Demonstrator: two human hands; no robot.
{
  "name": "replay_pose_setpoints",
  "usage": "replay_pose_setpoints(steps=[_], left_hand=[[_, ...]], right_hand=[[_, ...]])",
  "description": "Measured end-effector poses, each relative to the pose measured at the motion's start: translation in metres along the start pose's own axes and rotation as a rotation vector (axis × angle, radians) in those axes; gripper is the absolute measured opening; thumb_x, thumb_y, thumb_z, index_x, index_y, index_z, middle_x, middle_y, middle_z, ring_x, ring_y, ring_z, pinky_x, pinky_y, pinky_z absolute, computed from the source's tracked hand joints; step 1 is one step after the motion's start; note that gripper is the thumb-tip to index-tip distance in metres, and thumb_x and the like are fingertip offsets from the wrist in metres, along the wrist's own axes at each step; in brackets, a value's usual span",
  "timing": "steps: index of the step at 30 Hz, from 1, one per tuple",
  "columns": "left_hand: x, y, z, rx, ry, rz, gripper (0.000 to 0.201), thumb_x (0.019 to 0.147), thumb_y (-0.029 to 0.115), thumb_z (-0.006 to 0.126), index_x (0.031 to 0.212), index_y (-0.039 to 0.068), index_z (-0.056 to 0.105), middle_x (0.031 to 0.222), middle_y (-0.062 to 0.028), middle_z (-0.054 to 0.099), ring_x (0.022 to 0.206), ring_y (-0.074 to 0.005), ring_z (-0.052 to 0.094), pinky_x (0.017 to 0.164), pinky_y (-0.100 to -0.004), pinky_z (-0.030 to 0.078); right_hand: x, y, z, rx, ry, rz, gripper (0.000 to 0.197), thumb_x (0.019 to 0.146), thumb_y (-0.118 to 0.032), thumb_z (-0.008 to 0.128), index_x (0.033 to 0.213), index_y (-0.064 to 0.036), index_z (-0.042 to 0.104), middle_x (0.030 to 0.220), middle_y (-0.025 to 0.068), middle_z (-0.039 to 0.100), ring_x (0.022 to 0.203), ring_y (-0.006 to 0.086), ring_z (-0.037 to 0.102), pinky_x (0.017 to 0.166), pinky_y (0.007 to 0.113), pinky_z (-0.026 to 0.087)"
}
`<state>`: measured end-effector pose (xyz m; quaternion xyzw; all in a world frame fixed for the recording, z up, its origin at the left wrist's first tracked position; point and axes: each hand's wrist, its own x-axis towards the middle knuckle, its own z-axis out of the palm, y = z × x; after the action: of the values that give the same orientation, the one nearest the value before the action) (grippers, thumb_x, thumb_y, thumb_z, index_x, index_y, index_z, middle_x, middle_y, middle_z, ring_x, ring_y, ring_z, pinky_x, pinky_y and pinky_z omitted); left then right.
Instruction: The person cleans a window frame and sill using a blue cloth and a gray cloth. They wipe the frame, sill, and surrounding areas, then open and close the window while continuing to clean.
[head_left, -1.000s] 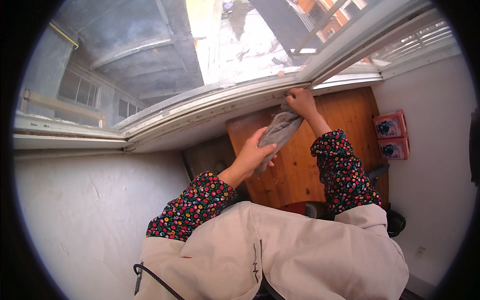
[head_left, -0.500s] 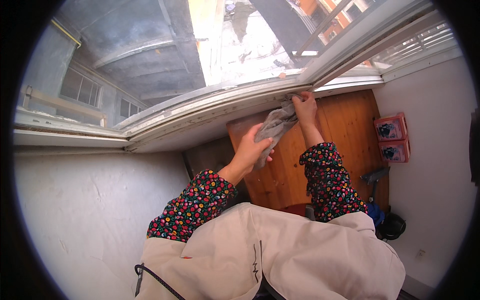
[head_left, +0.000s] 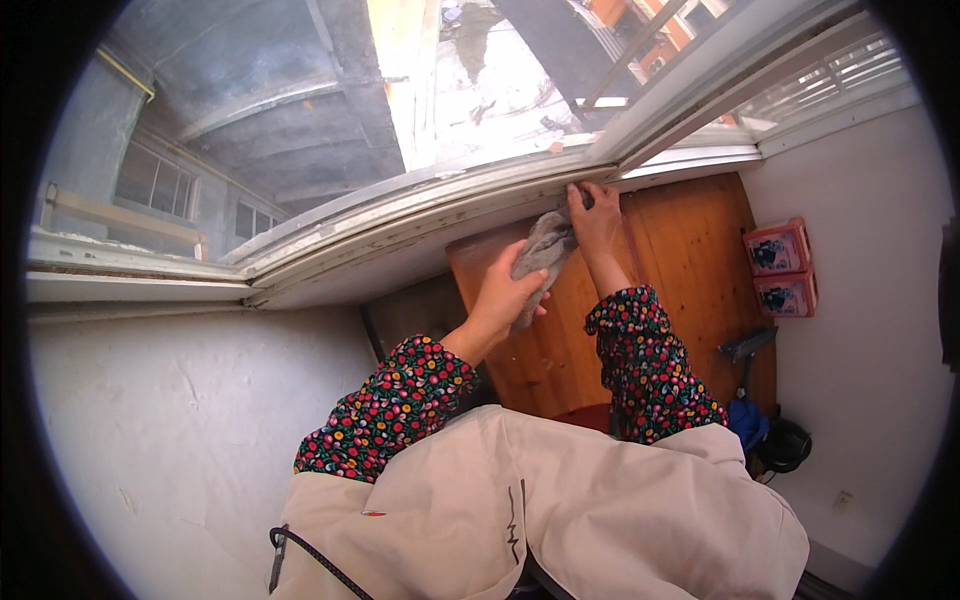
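Note:
A crumpled grey cloth point(head_left: 546, 247) stretches between my two hands, below the window's white frame point(head_left: 430, 208). My left hand point(head_left: 503, 292) is wrapped round its lower part, thumb on top. At the cloth's upper end, my right hand point(head_left: 596, 222) grips it with bent fingers, right at the lower edge of the frame. Part of the cloth is hidden under the fingers. Beyond the frame, the window glass point(head_left: 290, 110) looks out on grey walls and a bright patch of ground.
Beneath my hands stands a brown wooden table point(head_left: 680, 260). Two pink boxes point(head_left: 780, 268) sit by the right wall. A squeegee-like dark tool point(head_left: 748, 345), a blue item point(head_left: 745, 425) and a black bucket-like container point(head_left: 786, 446) are at the lower right. White wall point(head_left: 180, 420) fills the left.
My right hand has shifted left along the frame and its fingers have bent further. The cloth between my hands is more bunched. My left hand stays nearly in place.

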<state>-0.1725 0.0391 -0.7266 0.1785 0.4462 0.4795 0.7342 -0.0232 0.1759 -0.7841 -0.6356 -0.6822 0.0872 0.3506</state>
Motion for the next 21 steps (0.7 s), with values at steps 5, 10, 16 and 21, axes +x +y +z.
replay_pose_setpoints(steps=[5,10,16,21], left_hand=[[0.004,-0.001,-0.005,-0.023,0.023,-0.030,0.054,0.084,0.006,0.058,0.132,0.003,0.034,0.100,-0.0100,0.057,0.068,-0.0155,0.059,0.048,-0.0262,0.051],[-0.005,-0.001,-0.005,-0.025,0.014,0.006,0.052,0.084,0.005,0.058,0.131,0.003,0.036,0.100,-0.0093,0.057,0.068,-0.0154,0.059,0.049,-0.0264,0.051],[-0.019,0.008,-0.015,-0.076,0.077,0.043,0.054,0.083,0.005,0.058,0.133,0.003,0.036,0.098,-0.0106,0.058,0.067,-0.0157,0.058,0.047,-0.0266,0.050],[-0.033,0.015,-0.015,-0.099,0.113,0.082,0.051,0.083,0.005,0.059,0.130,0.004,0.039,0.096,-0.0092,0.059,0.067,-0.0153,0.059,0.048,-0.0267,0.051]], right_hand=[[-0.015,-0.015,-0.007,-0.243,-0.196,-0.033,0.034,0.077,-0.025,0.063,0.108,-0.0114,0.060,0.105,0.0127,0.051,0.093,0.0307,0.056,0.073,0.042,0.048],[-0.009,-0.028,-0.009,-0.272,-0.233,-0.108,0.025,0.077,-0.015,0.059,0.101,-0.0115,0.062,0.099,0.0120,0.055,0.088,0.0324,0.058,0.071,0.043,0.048],[-0.013,-0.050,-0.001,-0.261,-0.258,-0.136,0.015,0.076,-0.012,0.057,0.089,-0.0097,0.063,0.095,0.0109,0.055,0.083,0.0323,0.059,0.069,0.043,0.049],[-0.016,-0.065,0.010,-0.327,-0.262,-0.286,0.007,0.075,-0.008,0.054,0.072,-0.0052,0.060,0.085,0.0109,0.054,0.078,0.0293,0.059,0.063,0.041,0.051]])
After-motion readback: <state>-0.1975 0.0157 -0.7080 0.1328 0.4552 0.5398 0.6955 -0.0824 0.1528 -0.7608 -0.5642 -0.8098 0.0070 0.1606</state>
